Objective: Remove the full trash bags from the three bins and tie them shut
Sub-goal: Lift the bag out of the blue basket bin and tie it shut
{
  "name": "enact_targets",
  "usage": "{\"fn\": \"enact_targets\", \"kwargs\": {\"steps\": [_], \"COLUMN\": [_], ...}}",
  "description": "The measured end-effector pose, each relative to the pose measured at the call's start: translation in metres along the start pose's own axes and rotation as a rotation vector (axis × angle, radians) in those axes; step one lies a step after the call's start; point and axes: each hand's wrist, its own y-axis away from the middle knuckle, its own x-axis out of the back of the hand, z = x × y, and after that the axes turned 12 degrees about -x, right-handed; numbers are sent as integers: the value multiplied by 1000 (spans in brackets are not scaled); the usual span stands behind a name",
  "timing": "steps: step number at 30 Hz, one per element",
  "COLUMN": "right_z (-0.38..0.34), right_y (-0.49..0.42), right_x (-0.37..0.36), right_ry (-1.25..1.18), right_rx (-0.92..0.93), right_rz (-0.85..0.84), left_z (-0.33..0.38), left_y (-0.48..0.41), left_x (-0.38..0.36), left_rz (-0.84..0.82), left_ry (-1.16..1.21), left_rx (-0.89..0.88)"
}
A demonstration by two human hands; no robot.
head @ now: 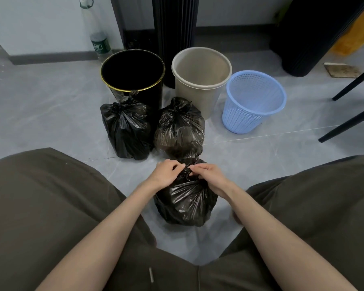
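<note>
Nearly done: 12 o'clock bins (pixel 201 68) empty, two bags (pixel 126 131) tied; left hand (pixel 166 173), right hand (pixel 208 174) pinching neck of third bag (pixel 185 202), perhaps mid-knot.

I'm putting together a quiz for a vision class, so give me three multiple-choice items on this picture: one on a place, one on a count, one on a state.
1. Which bin stands farthest right?
A) black
B) beige
C) blue

2. How many bags sit on the floor, outside the bins?
A) three
B) two
C) one

3. What are the left hand and right hand doing?
A) resting on the knees
B) pinching the neck of the nearest bag
C) lifting a bag from a bin

Key:
1 C: the blue bin stands right of the other two.
2 A: the left bag and middle bag sit before the bins, and the nearest bag sits closer in.
3 B: both hands' fingers curl on that bag's gathered top.
</note>
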Motion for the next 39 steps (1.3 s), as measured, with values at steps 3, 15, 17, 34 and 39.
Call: {"fn": "enact_targets", "kwargs": {"steps": [3,15,17,34,39], "right_z": [-1,-10,-14,-18,-20], "right_y": [-1,4,4,9,12], "right_x": [6,23,23,24,23], "right_ry": [-76,-3,17,170,310], "right_rx": [-72,-274,-258,-161,-59], "right_rz": [-25,-252,-259,-204,-181], "left_z": [1,14,17,3,-5], "left_y": [0,9,10,8,-5], "left_x": [5,26,26,27,29], "left_rz": [27,-275,-234,-323,-68], "left_ry": [-124,174,312,132,-109], "left_rx": [-115,-155,-73,-44,-206]}}
